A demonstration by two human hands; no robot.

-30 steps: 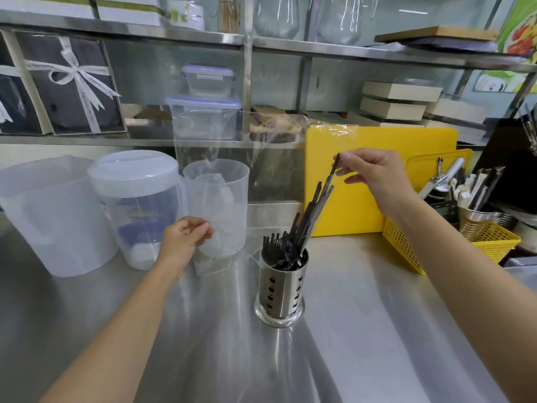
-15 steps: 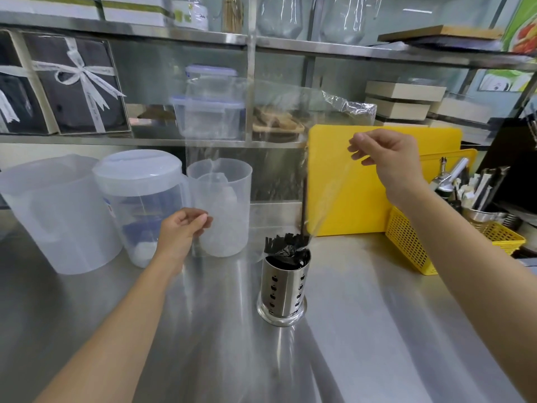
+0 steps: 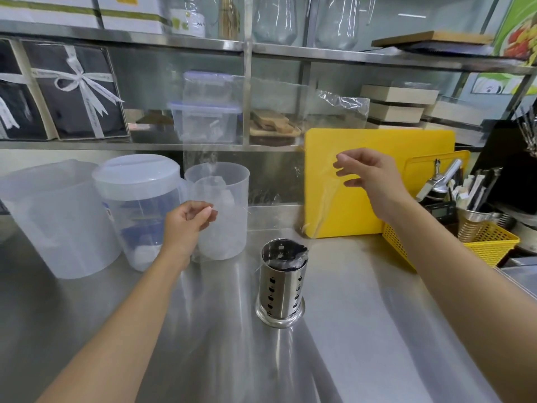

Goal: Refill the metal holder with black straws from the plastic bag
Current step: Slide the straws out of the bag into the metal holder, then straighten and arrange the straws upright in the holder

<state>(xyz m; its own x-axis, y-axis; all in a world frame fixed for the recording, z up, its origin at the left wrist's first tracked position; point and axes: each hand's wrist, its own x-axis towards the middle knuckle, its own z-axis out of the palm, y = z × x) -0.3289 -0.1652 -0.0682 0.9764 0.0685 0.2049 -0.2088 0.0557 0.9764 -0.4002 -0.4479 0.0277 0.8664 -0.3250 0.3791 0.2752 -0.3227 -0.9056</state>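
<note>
Straws (image 3: 286,258) inside metal holder (image 3: 281,289)

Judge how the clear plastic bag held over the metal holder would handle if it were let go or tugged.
The plastic bag is probably floppy: it hangs as a thin, crinkled sheet between the left hand and right hand. It looks very light, seemingly emptied, with the black straws already in the metal holder. Being a glossy film, it may slip from a loose pinch.

Yellow cutting board (image 3: 377,181) leans beside a yellow basket (image 3: 488,245).
</note>
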